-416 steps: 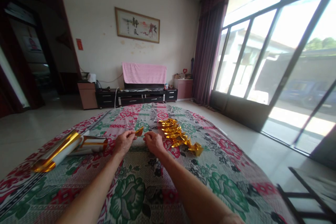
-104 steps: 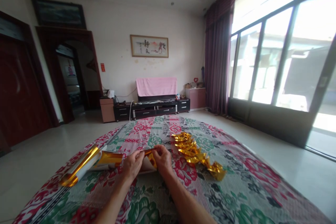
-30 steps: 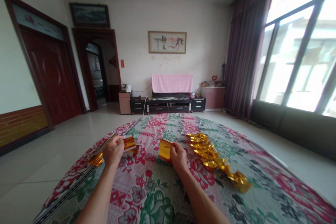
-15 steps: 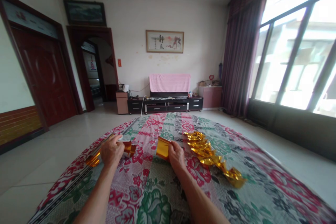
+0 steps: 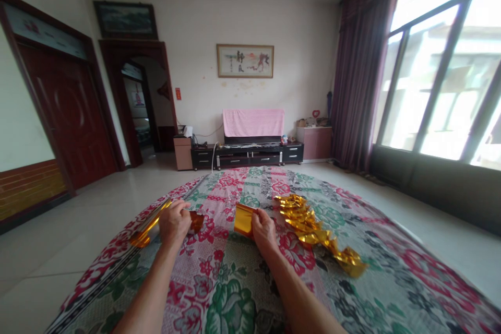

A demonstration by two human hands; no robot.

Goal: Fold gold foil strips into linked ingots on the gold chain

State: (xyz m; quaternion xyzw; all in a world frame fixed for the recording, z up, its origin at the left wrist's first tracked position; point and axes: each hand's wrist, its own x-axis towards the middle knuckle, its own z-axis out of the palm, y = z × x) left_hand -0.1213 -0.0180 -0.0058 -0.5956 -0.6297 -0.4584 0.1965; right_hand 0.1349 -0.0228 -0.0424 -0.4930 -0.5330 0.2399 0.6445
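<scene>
My right hand [image 5: 264,227] is closed on the edge of a folded gold foil sheet [image 5: 244,219], thumb on top, just above the cloth. My left hand [image 5: 175,222] is curled over more gold foil to the left, its fingertips partly hidden. Out from under its left side runs a shiny gold foil sheet [image 5: 151,224], raised along one edge. A darker, bronze-looking foil piece [image 5: 196,222] shows at its right. To the right of my right hand, several crumpled gold foil pieces [image 5: 313,227] lie in an overlapping slanting row.
A flowered pink, green and grey cloth [image 5: 230,302] covers the round surface under my hands. Beyond it stand a low black cabinet [image 5: 249,159] and something draped with a pink towel [image 5: 253,122]. Large windows [image 5: 438,83] and a purple curtain [image 5: 356,78] are on the right.
My left hand has shifted slightly right, and more of the gold foil at its left shows, lifted along one edge. My right hand keeps its folded sheet in nearly the same place.
</scene>
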